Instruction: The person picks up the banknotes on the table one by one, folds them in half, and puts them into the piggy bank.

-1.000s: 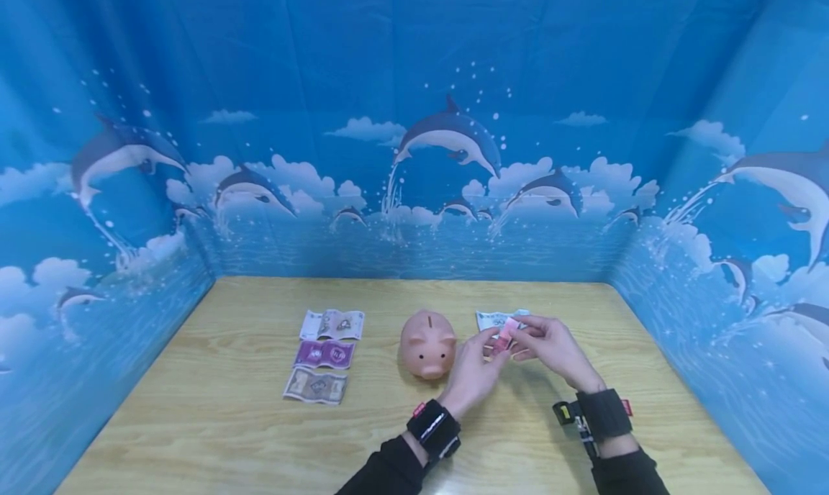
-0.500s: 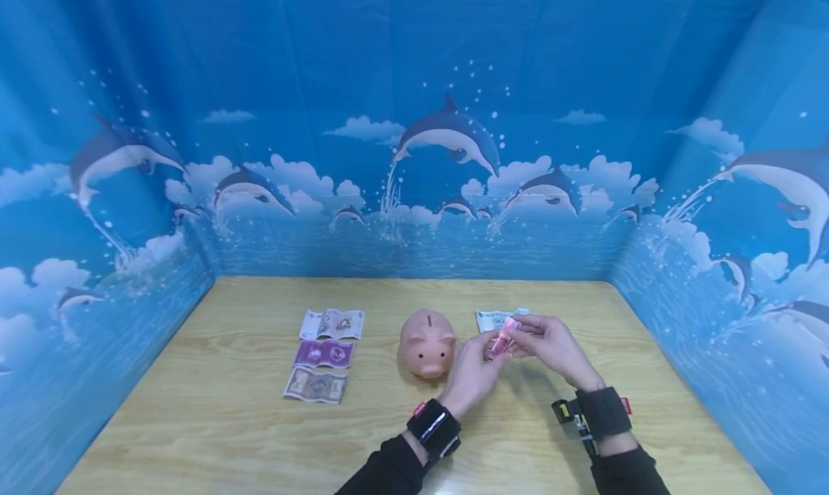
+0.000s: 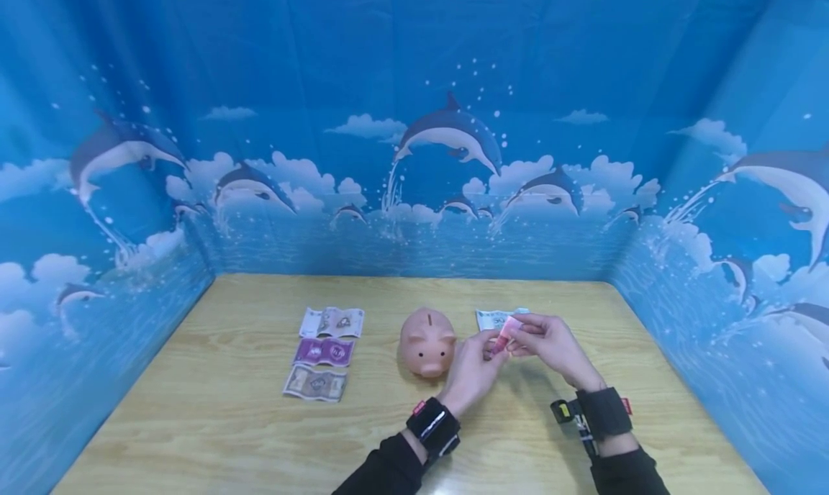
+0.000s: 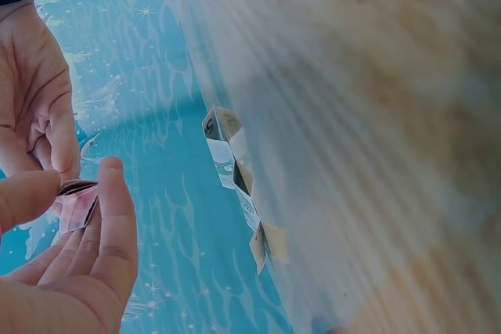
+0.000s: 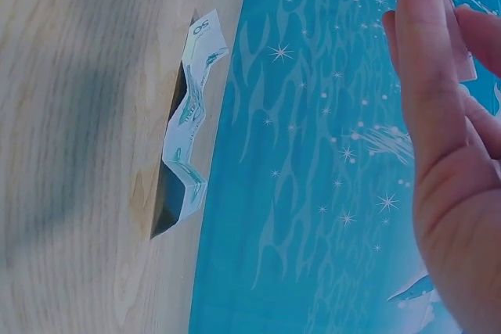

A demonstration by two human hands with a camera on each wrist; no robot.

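Note:
A folded red banknote (image 3: 508, 332) is held above the table between both hands. My left hand (image 3: 476, 371) pinches its lower end between thumb and fingers. My right hand (image 3: 553, 345) pinches the upper end. Up close in the left wrist view, the folded banknote (image 4: 77, 210) shows several stacked layers at its edge. Just behind the hands lies a green-and-white banknote (image 3: 494, 320), partly covered by them. The right wrist view shows this banknote (image 5: 186, 127) standing in zigzag creases. Left of my left hand sits a pink piggy bank (image 3: 427, 345), its slot on top.
Three creased banknotes lie in a column left of the piggy bank: a pale one (image 3: 332, 323), a purple one (image 3: 325, 352) and a brownish one (image 3: 315, 383). The wooden table (image 3: 214, 423) is enclosed by a blue dolphin-print curtain (image 3: 311, 243) at back and sides.
Both hands stay almost in place with the red banknote. Its tilt and the fingers around it shift slightly. The piggy bank and the other banknotes have not moved.

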